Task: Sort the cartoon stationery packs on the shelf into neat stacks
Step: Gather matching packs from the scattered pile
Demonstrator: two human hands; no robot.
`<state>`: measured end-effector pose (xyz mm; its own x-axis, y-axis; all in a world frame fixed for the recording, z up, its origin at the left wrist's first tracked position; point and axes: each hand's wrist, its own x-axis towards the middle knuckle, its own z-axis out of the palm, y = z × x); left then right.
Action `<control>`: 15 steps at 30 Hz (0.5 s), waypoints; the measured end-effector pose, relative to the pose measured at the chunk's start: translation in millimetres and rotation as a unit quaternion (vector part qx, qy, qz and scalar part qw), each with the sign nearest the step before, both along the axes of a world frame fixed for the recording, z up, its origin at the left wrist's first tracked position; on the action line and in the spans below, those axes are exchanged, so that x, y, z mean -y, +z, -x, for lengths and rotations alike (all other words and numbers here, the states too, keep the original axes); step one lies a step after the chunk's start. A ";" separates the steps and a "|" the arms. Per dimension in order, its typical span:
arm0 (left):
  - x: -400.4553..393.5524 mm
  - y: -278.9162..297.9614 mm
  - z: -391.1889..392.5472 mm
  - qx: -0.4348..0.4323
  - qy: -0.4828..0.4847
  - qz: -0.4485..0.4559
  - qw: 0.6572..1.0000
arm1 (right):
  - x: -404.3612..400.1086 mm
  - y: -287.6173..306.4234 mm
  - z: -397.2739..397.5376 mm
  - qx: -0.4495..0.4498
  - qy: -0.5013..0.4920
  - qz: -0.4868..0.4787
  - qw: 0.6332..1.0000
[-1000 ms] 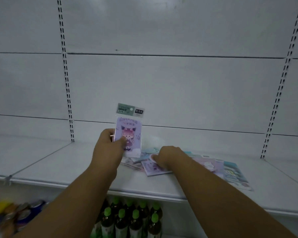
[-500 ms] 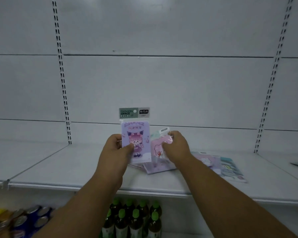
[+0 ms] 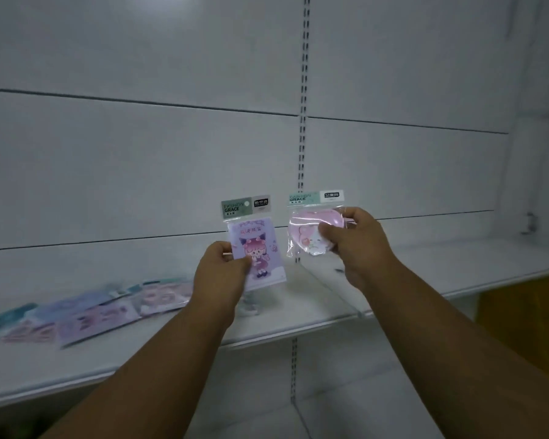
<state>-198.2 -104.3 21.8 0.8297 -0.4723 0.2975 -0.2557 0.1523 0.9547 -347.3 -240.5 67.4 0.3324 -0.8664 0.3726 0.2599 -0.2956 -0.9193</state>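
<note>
Left hand (image 3: pixel 221 270) is pinching the purple pack (image 3: pixel 256 248) by its lower left corner, thumb across the front, fingers curled behind; the pack is standing upright in the air, face toward the camera. Right hand (image 3: pixel 351 240) is gripping the pink pack (image 3: pixel 311 231) at its right side, thumb on the front, fingers wrapped over the top edge; this one is also hanging upright, just beside the purple pack but not touching it. Both are being held above the shelf (image 3: pixel 298 324), near the slotted upright (image 3: pixel 302 122).

Step in hand, as I read it: comparing two designs before assigning each to a stack. They differ (rectangular purple card with a pink-haired cartoon girl; rounded pink piece with a white animal), so they are probably heading for separate stacks. The next move is calling for a bare stretch of shelf and a flat, squared set-down, headers pointing one way.

The loose packs (image 3: pixel 102 308) are lying overlapped and fanned out on the shelf well to the left, blurred, not yet stacked.

Writing: both green headers are reading "FASHION GRACE". Each is carrying a grey tag with Chinese characters, too small to read surely. The purple card has a pink title line, also unclear.
</note>
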 end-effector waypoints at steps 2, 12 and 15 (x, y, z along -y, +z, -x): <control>47.5 -6.1 34.6 -0.008 -0.013 -0.010 1.000 | 33.1 0.9 43.8 0.000 0.003 -0.018 1.000; 231.4 -7.5 133.0 -0.071 -0.061 -0.139 0.986 | 178.9 3.6 177.5 -0.009 0.051 -0.054 0.997; 262.5 -11.6 132.0 -0.060 -0.026 -0.208 0.976 | 203.7 -5.1 173.9 -0.015 0.060 -0.062 0.996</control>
